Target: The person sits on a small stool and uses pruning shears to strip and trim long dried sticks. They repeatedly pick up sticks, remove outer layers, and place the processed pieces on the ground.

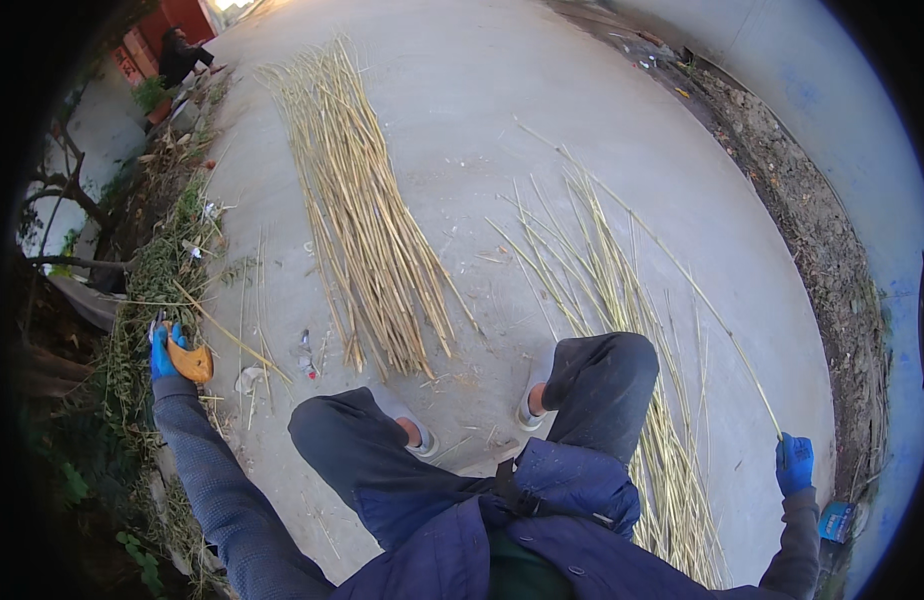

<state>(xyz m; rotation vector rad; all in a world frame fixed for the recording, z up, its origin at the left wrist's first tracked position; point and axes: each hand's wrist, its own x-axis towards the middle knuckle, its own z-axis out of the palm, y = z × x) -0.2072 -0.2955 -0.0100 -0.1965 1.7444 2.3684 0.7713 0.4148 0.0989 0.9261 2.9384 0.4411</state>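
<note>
Out at the far left, my left hand [166, 352] in a blue glove is closed round a tool with a curved, yellow-brown wooden handle [193, 364]. Its other end is small and partly hidden by the fingers. My right hand [794, 464], also blue-gloved, grips the near end of a long thin cane stalk [694, 285], which slants away up and to the left. Beneath that stalk, beside my right leg, lies a bundle of pale greenish stalks [672, 470]. A thicker bundle of yellow-brown stalks [367, 230] lies ahead of my left foot.
Concrete ground [462, 90] runs between a weedy bank [172, 250] on the left and a dirt strip [782, 180] along a pale wall [822, 90]. A blue container [836, 521] stands near my right hand. Another person [182, 58] sits at the far left.
</note>
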